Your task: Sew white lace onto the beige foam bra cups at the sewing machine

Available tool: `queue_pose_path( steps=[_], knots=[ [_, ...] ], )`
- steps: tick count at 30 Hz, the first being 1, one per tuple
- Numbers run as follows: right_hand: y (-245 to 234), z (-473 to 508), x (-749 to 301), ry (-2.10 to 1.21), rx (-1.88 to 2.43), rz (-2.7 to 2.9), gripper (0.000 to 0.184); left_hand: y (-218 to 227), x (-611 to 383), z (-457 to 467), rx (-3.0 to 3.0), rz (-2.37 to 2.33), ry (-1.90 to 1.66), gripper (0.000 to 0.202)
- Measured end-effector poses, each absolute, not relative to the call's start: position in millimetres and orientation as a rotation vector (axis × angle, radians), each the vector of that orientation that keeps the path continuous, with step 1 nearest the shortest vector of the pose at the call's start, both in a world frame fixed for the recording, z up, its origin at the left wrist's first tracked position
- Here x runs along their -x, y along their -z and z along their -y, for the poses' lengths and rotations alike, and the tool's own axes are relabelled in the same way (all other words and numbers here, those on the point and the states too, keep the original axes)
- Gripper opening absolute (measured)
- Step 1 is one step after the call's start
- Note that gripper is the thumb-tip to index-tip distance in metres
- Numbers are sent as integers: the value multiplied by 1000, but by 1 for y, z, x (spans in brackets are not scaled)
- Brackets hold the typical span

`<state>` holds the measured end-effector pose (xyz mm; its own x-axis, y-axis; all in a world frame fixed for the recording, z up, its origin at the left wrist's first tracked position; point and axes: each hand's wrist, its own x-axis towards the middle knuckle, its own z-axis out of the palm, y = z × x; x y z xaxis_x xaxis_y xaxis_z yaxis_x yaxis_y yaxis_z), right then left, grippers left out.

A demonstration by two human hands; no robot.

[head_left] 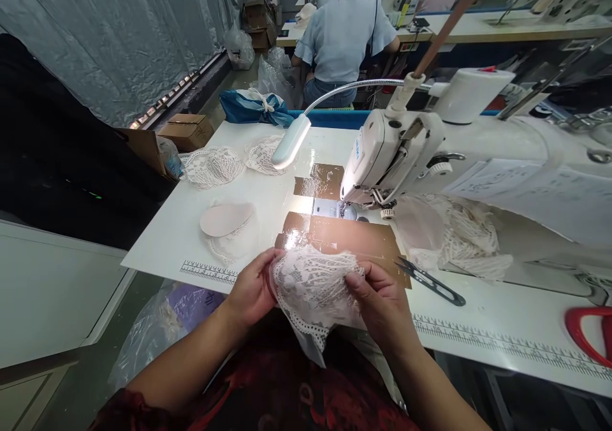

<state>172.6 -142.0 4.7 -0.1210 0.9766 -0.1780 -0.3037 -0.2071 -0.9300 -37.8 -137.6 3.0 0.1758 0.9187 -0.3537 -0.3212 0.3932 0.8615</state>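
Note:
Between my hands, over the table's front edge, is a white lace bra cup (315, 284) with a scalloped, dotted border hanging down. My left hand (252, 289) grips its left side, the thumb near the upper edge. On the right side my right hand (382, 294) pinches the lace between thumb and fingers. Just beyond the cup stands a white sewing machine (377, 150), its needle area lit. Thread snips (433, 282) lie to the right of my right hand. A pale bra cup with lace (229, 227) rests on the table to the left.
Two lace cups (213, 166) lie at the back left of the white table (176, 227). More lace pieces (459, 233) are heaped under the machine arm. A lamp (291, 141) hangs over the table. Red-handled scissors (581, 335) lie far right. A person (339, 39) sits ahead.

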Motion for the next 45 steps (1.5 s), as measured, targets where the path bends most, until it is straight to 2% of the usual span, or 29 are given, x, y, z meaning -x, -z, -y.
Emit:
queue_pose_path(
  steps=[3, 5, 9, 13, 15, 17, 20, 21, 22, 24, 26, 30, 35, 45],
  knots=[
    [-7, 140, -163, -1542, 989, 700, 19, -7, 28, 142, -422, -743, -940, 68],
    [-8, 138, -156, -1560, 981, 644, 19, -9, 17, 149, -366, -568, -859, 67],
    [-10, 130, -152, -1604, 979, 623, 20, -4, 2, 161, -393, -621, -738, 47],
    [-15, 119, -168, -1433, 1009, 559, 25, -3, 24, 160, -668, -736, -711, 8],
    [-20, 118, -175, -1431, 1019, 629, 24, -11, 42, 154, -900, -689, -660, 12],
    [-24, 122, -177, -1542, 1036, 852, 21, -24, 56, 146, -1153, -741, -797, 15],
    [-30, 132, -170, -1654, 1036, 1327, 15, -43, 62, 135, -1569, -912, -914, 61],
    [-31, 135, -167, -1614, 1036, 1470, 13, -47, 60, 132, -1648, -940, -842, 66],
    [-33, 137, -164, -1534, 1042, 1586, 11, -49, 57, 130, -1687, -954, -748, 63],
    [-34, 138, -159, -1303, 1075, 1738, 8, -49, 50, 129, -1659, -952, -620, 44],
    [-34, 136, -158, -1065, 1103, 1798, 7, -44, 44, 130, -1589, -956, -613, 31],
    [-35, 130, -160, -805, 1098, 1814, 10, -38, 39, 131, -1521, -938, -648, 26],
    [-39, 127, -159, -746, 1122, 1813, 16, -42, 39, 125, -1395, -884, -611, 31],
    [-43, 126, -159, -828, 1138, 1789, 18, -43, 32, 112, -1376, -855, -568, 29]
  ],
)
